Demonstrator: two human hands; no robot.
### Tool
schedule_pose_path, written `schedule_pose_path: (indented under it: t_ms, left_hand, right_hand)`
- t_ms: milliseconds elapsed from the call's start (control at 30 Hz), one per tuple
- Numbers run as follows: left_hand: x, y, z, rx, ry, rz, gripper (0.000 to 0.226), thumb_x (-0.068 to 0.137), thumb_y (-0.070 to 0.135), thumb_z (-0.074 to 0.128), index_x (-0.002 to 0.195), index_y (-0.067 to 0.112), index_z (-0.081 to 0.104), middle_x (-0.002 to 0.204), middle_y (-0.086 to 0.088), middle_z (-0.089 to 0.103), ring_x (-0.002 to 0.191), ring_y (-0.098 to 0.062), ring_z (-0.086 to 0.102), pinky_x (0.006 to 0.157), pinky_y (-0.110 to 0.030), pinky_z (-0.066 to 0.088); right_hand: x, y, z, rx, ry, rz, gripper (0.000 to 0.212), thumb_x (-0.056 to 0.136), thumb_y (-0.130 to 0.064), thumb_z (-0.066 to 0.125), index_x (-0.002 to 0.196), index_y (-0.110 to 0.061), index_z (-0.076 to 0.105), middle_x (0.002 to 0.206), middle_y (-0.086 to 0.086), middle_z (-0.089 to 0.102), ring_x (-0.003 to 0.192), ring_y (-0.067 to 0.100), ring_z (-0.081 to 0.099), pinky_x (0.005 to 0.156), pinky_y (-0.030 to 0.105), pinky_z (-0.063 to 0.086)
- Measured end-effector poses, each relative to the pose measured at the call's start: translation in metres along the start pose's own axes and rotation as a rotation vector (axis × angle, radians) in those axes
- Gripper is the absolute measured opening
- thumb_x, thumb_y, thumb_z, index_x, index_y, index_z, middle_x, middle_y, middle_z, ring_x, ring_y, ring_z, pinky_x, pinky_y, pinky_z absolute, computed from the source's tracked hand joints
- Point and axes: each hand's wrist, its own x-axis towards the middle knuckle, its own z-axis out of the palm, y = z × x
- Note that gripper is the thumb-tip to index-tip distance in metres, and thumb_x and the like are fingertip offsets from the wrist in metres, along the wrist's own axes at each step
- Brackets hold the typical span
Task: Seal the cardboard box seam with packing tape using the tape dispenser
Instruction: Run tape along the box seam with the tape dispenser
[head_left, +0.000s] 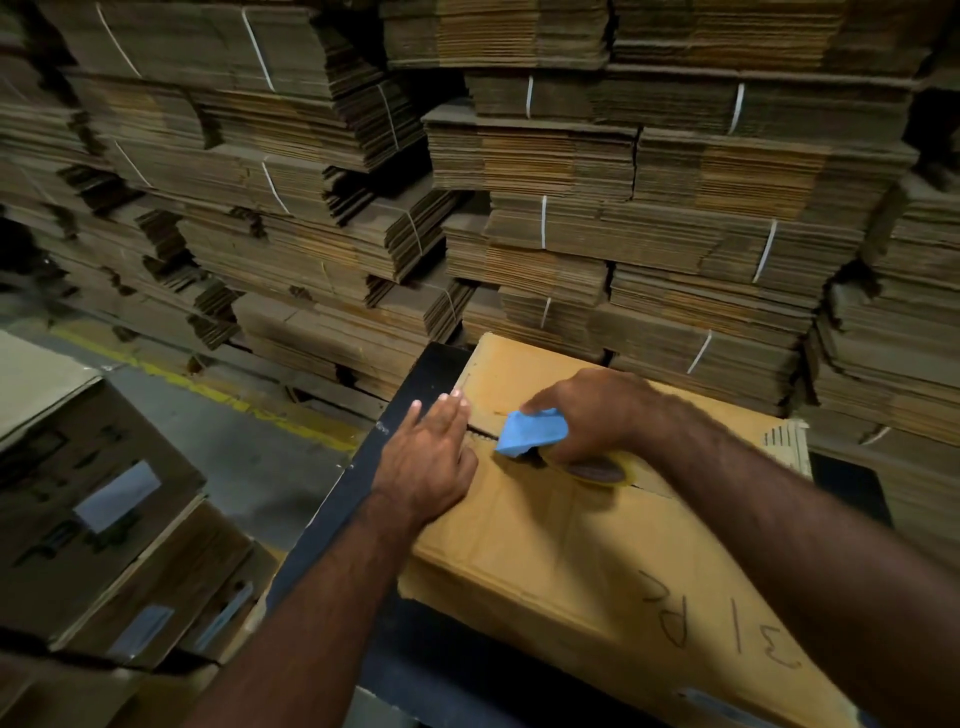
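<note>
A tan box (561, 525) lies on a black table (363, 467), its top seam (480, 434) running between the two hands. The left hand (428, 462) presses flat on the box's left end with straight fingers, while the right hand (587, 415) grips a blue dispenser (530, 431) with a tape roll (597, 470) set on the seam. Behind rise strapped bundles (571, 218) of flat cardboard, and darker boxes (114, 519) sit at the left.

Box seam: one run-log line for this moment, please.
left hand flat on cardboard box | right hand grips tape dispenser at seam | seam open at near end
</note>
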Motion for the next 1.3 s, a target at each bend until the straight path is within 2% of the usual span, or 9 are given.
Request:
schedule_pose_path:
  t_ms: [133, 367, 500, 600, 667, 767, 933, 1167, 1300]
  left_hand:
    - [0.011, -0.015, -0.008, 0.064, 0.006, 0.008, 0.076, 0.09, 0.046, 0.01, 0.157, 0.012, 0.023, 0.165, -0.004, 0.021, 0.151, -0.015, 0.018, 0.123, -0.041, 0.005]
    - [-0.005, 0.014, 0.002, 0.095, -0.077, 0.061, 0.085, 0.092, 0.061, -0.002, 0.158, 0.007, 0.004, 0.166, -0.013, -0.001, 0.153, -0.022, -0.006, 0.125, -0.04, 0.0]
    - [-0.025, 0.016, -0.004, -0.043, -0.104, 0.146, 0.083, 0.094, 0.061, 0.005, 0.158, 0.009, 0.019, 0.165, -0.01, 0.015, 0.153, -0.019, 0.009, 0.125, -0.034, 0.006]
    - [-0.024, 0.009, -0.02, -0.145, 0.0, 0.123, 0.06, 0.102, 0.049, 0.024, 0.151, 0.016, 0.037, 0.158, -0.005, 0.036, 0.146, -0.017, 0.031, 0.12, -0.038, 0.027]
    - [-0.012, 0.008, -0.025, -0.219, 0.06, 0.062, 0.056, 0.105, 0.042, 0.027, 0.155, 0.016, 0.028, 0.162, 0.0, 0.025, 0.15, -0.014, 0.021, 0.123, -0.038, 0.02]
    - [0.009, 0.009, -0.02, -0.3, -0.048, -0.048, 0.061, 0.106, 0.045, 0.021, 0.158, 0.015, 0.011, 0.166, 0.0, 0.004, 0.152, -0.013, 0.001, 0.125, -0.037, 0.006]
    - [0.019, 0.007, -0.014, -0.093, -0.084, -0.079, 0.058, 0.107, 0.041, 0.016, 0.158, 0.015, 0.014, 0.167, 0.0, 0.005, 0.153, -0.014, 0.003, 0.123, -0.04, 0.0]
    - [0.016, 0.001, -0.014, -0.048, -0.08, -0.035, 0.058, 0.106, 0.043, 0.015, 0.159, 0.018, 0.009, 0.167, 0.002, 0.005, 0.152, -0.011, 0.002, 0.123, -0.041, -0.005]
    - [0.008, 0.002, -0.006, 0.082, -0.099, 0.023, 0.074, 0.098, 0.057, 0.003, 0.158, 0.014, -0.004, 0.167, -0.005, -0.007, 0.153, -0.017, -0.008, 0.121, -0.04, -0.009]
  right_hand:
    - [0.019, -0.019, -0.011, -0.046, 0.011, -0.014, 0.071, 0.073, -0.06, 0.07, 0.139, -0.041, 0.049, 0.128, -0.002, 0.057, 0.114, 0.022, 0.055, 0.083, 0.037, 0.049]
    - [0.015, -0.016, -0.001, -0.073, -0.009, -0.013, 0.069, 0.08, -0.06, 0.067, 0.141, -0.036, 0.047, 0.13, 0.0, 0.056, 0.114, 0.022, 0.054, 0.086, 0.039, 0.049]
    - [0.013, -0.017, -0.002, -0.079, 0.006, -0.028, 0.07, 0.079, -0.062, 0.066, 0.141, -0.035, 0.047, 0.13, 0.001, 0.056, 0.115, 0.023, 0.054, 0.089, 0.04, 0.049]
    - [0.014, -0.013, -0.003, -0.062, -0.014, -0.029, 0.073, 0.077, -0.063, 0.067, 0.142, -0.037, 0.046, 0.13, 0.0, 0.056, 0.115, 0.023, 0.054, 0.091, 0.041, 0.05]
    - [0.016, -0.012, -0.004, -0.06, -0.028, -0.033, 0.073, 0.076, -0.062, 0.068, 0.141, -0.038, 0.046, 0.129, 0.0, 0.057, 0.114, 0.022, 0.055, 0.091, 0.042, 0.051]
    - [0.019, -0.015, -0.004, -0.071, -0.031, -0.042, 0.072, 0.076, -0.062, 0.068, 0.141, -0.038, 0.047, 0.128, -0.001, 0.058, 0.112, 0.022, 0.056, 0.089, 0.04, 0.052]
    - [0.009, 0.005, -0.003, 0.016, 0.014, -0.076, 0.077, 0.075, -0.061, 0.066, 0.146, -0.041, 0.043, 0.13, -0.004, 0.062, 0.111, 0.022, 0.057, 0.091, 0.04, 0.052]
    - [-0.035, 0.05, 0.021, 0.06, -0.007, 0.011, 0.083, 0.068, -0.061, 0.061, 0.147, -0.049, 0.038, 0.12, -0.002, 0.066, 0.101, 0.019, 0.06, 0.086, 0.037, 0.052]
    - [-0.025, 0.03, 0.017, -0.031, -0.013, 0.015, 0.075, 0.075, -0.063, 0.061, 0.146, -0.046, 0.041, 0.133, -0.007, 0.059, 0.118, 0.02, 0.056, 0.089, 0.038, 0.05]
